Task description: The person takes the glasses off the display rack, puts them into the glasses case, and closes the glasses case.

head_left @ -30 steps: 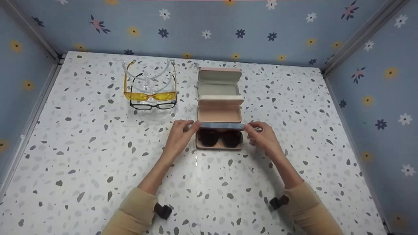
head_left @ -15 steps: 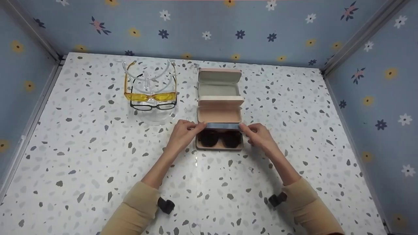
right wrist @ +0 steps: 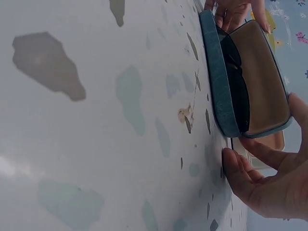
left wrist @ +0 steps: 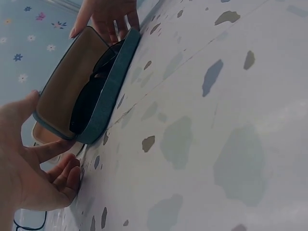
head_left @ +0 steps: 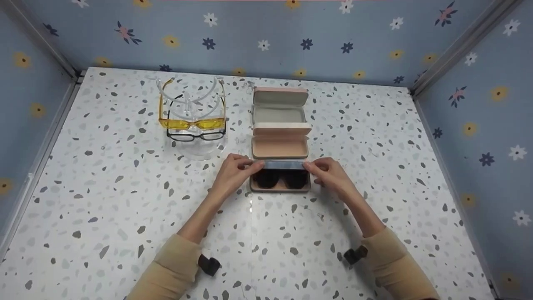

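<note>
A blue-green glasses case point(head_left: 284, 165) stands open on the table, the front one of three in a row. Its lid leans forward over dark sunglasses point(head_left: 268, 180) that lie in the base. My left hand point(head_left: 232, 174) holds the lid's left end, thumb on its upper edge. At the other end my right hand point(head_left: 335, 176) grips it likewise. In the left wrist view the left index finger point(left wrist: 50, 149) lies at the hinge side of the case. The right wrist view has the beige lining point(right wrist: 264, 77) in sight and the right thumb on the lid's corner.
Behind the front case stand an open case with peach lining point(head_left: 280, 148) and another with grey lining point(head_left: 279, 114). At the left, a clear display stand point(head_left: 202, 156) bears yellow-lensed glasses point(head_left: 177, 124) and black-framed glasses point(head_left: 183, 137). Flowered walls enclose the table.
The front case's lid has tilted toward me, and a strip of table shows between it and the peach-lined case. Both thumbs have moved inward along the lid's edge.
</note>
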Available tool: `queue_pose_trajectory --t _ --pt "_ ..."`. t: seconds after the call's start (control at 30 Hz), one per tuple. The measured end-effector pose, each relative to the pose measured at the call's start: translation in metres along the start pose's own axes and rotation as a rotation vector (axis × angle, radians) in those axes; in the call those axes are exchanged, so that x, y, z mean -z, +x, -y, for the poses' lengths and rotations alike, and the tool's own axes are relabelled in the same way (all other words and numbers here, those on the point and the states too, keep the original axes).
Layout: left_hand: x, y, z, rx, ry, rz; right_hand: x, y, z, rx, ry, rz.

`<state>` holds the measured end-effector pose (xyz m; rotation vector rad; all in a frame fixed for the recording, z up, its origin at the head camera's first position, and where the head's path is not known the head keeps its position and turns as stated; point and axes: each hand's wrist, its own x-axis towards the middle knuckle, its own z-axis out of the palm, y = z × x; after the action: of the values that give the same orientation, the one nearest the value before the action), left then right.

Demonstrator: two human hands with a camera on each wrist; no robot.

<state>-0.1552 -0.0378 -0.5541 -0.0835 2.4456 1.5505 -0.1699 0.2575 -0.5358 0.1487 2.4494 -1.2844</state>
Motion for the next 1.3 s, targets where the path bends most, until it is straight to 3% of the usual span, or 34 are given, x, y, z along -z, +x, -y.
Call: queue_pose_trajectory --t 0.3,0.47,0.97,1.3 --pt "0.003 -0.002 0.006 -0.025 -0.049 0.032 0.003 -0.003 -0.005 -0.015 0.067 0.066" --pt "0.004 -0.002 0.010 -0.063 -0.028 0.057 0.003 -0.003 -0.008 0.036 0.091 0.083" --pt "0.006 -0.004 0.018 -0.082 -0.002 0.096 0.003 -0.005 -0.015 0.142 -0.038 0.043" --pt "0.001 -0.009 0.022 -0.171 0.143 0.041 -0.002 -0.009 -0.020 0.215 -0.079 0.021"
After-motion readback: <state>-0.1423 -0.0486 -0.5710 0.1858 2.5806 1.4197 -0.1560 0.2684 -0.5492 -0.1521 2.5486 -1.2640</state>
